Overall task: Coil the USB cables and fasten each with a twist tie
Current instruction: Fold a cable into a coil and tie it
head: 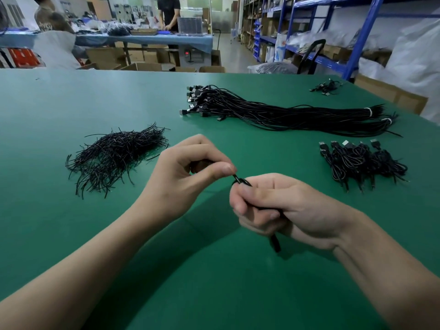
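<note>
Right hand [285, 206] is clenched round a cable [275, 244] just above the table [71, 96]. The coil is mostly hidden in the fist and one black plug end pokes out below. Left hand [190, 167] pinches the tie [241, 181] by its end between thumb and forefinger, right at my other thumb. I judge the twist goes best with the coil gripped firm and the tie wound snug against it. A heap [114, 158] of thin, wiry, glossy black ties lies to the left. Loose cables [285, 113] stretch long and slim across the smooth green top, and finished coils [362, 163] bunch at the right.
</note>
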Demonstrator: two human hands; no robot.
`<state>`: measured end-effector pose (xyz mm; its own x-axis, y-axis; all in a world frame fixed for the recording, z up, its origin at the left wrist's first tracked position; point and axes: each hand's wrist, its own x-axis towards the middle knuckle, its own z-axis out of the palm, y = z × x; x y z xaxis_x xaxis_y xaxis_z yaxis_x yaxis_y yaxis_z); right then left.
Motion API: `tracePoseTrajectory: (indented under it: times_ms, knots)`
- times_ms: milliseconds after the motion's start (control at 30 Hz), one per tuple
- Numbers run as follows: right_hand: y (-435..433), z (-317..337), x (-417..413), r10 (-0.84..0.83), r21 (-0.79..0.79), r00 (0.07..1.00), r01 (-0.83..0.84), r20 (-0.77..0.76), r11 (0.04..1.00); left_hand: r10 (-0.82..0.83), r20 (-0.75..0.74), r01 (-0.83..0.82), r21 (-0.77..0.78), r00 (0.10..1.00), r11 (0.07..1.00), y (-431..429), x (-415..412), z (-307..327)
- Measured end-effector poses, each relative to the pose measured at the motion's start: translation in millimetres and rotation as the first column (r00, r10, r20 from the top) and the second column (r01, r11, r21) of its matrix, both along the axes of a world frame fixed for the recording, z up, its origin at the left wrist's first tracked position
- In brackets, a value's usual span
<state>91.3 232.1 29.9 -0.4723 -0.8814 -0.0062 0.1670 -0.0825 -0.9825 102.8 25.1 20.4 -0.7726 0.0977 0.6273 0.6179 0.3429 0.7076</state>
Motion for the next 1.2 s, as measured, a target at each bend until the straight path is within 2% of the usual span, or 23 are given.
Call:
tracePoseTrajectory:
  times_ms: [100, 167, 233, 333, 433, 533, 667, 767, 833, 900, 967, 1067, 1200]
  knots:
    - [-6, 3, 3, 0.026, -0.237, 0.991, 0.005, 0.129, 0.972, -0.085, 0.070, 0.079, 0.082, 0.994, 0.993, 14, 1, -11]
    - [-13, 4, 4, -0.049, -0.366, 0.981, 0.115, 0.186, 0.924, -0.154, 0.140, 0.145, 0.076, 0.978, 0.987, 26, 4, -19]
    - [-18, 7, 2, -0.194, -0.416, 0.959, 0.266, 0.206, 0.870, -0.138, 0.187, 0.142, -0.008, 0.973, 0.990, 34, 5, -28]
    - [-21, 8, -3, -0.444, -0.386, 0.886, 0.459, 0.134, 0.800, -0.035, 0.182, 0.078, -0.235, 0.983, 0.969, 37, 4, -34]
    - [-21, 0, -8, -0.666, -0.270, 0.736, 0.621, -0.121, 0.736, 0.014, 0.115, 0.043, -0.475, 0.993, 0.879, 34, 4, -34]
    - [-22, -10, -11, -0.711, -0.211, 0.551, 0.706, -0.436, 0.676, 0.084, 0.041, -0.043, -0.601, 0.996, 0.798, 28, 4, -30]
    - [-21, -18, -12, -0.596, -0.206, 0.242, 0.786, -0.766, 0.583, 0.210, -0.055, -0.195, -0.645, 0.976, 0.739, 17, 4, -20]
    - [-20, -17, -6, -0.336, -0.078, 0.153, 0.809, -0.929, 0.583, 0.223, -0.161, -0.274, -0.594, 0.962, 0.756, 7, 2, -16]
    - [-22, -16, -3, -0.115, 0.037, 0.122, 0.826, -0.986, 0.562, 0.232, -0.257, -0.341, -0.578, 0.938, 0.742, 4, 2, -13]
    - [-23, -14, 1, -0.032, 0.080, 0.120, 0.818, -0.992, 0.569, 0.251, -0.301, -0.383, -0.555, 0.920, 0.739, 5, 4, -10]
    - [-22, -9, 4, -0.014, 0.115, 0.152, 0.802, -0.988, 0.586, 0.254, -0.309, -0.389, -0.540, 0.916, 0.747, 3, 4, -8]
    - [-19, -7, 8, -0.025, 0.189, 0.260, 0.762, -0.965, 0.619, 0.261, -0.308, -0.393, -0.528, 0.915, 0.753, -2, 5, -6]
    - [-15, -8, 7, -0.014, 0.260, 0.353, 0.713, -0.935, 0.651, 0.218, -0.316, -0.359, -0.511, 0.924, 0.781, -4, 6, -7]
